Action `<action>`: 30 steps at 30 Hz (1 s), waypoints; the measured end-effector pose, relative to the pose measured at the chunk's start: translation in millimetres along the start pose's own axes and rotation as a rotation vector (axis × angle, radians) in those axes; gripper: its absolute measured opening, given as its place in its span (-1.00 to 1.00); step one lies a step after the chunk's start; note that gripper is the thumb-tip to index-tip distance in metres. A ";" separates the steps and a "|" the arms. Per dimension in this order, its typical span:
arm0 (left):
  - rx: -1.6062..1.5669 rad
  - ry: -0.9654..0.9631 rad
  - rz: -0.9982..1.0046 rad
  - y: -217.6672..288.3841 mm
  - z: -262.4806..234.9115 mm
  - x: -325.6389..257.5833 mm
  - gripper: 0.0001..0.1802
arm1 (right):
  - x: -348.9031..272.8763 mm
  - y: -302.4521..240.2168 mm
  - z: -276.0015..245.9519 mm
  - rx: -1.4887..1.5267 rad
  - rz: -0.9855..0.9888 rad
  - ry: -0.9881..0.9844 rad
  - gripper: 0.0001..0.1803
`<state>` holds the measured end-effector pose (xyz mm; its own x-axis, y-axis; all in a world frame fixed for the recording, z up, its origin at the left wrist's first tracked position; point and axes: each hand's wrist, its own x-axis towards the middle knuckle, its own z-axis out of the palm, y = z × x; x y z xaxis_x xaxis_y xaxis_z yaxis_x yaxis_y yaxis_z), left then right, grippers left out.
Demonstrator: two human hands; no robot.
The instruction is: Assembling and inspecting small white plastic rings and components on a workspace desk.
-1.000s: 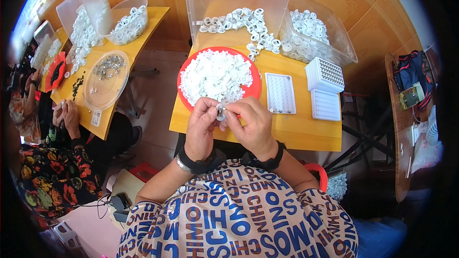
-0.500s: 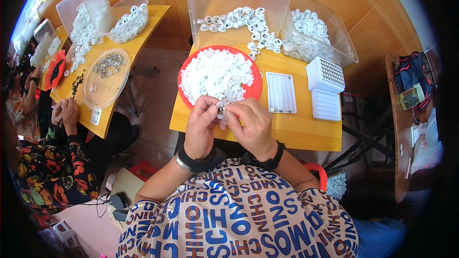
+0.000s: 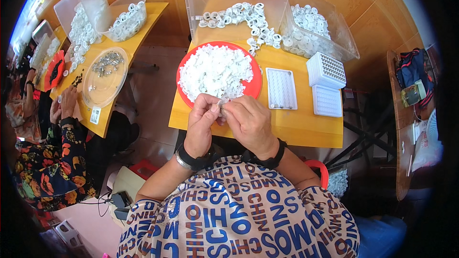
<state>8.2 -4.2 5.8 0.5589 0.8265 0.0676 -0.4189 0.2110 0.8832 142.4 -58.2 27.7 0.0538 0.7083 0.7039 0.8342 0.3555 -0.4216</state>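
My left hand point(image 3: 201, 123) and my right hand point(image 3: 253, 125) meet just in front of the red round tray point(image 3: 258, 83). Their fingertips pinch a small pale plastic part point(image 3: 220, 105) from both sides, and the fingers cover most of it. Behind them the tray carries a heap of small white plastic pieces point(image 3: 215, 70). To the right lies a shallow white tray point(image 3: 282, 86) with rows of pockets and a few small metal pieces point(image 3: 283, 107) along its near edge.
White pocketed trays point(image 3: 327, 71) are stacked on the right. A clear bin point(image 3: 342, 50) and scattered white ring-shaped parts point(image 3: 258, 21) stand behind. At the left table, a person's hands point(image 3: 66, 105) work near a clear round lid point(image 3: 117, 83) bearing metal bits.
My hands stay together at nearly the same spot, the fingers closing further over the small part. The co-worker's hands have shifted slightly up. The whole view has moved a little.
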 end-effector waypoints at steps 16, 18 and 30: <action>-0.327 0.013 -0.137 -1.0 -0.4 3.7 -0.81 | -6.6 3.9 8.4 0.121 0.121 0.047 -0.89; -0.368 -0.023 -0.150 -3.1 -2.8 4.0 -0.79 | -6.8 4.3 8.9 0.171 0.161 0.065 -0.89; -0.424 -0.055 -0.181 -5.7 -5.5 5.7 -0.79 | -4.8 3.3 6.6 0.238 0.232 0.073 -0.91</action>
<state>9.9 2.2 -1.4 0.6823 0.7302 -0.0360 -0.5601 0.5538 0.6162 141.3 -56.4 19.2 0.2739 0.7442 0.6091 0.6442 0.3283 -0.6908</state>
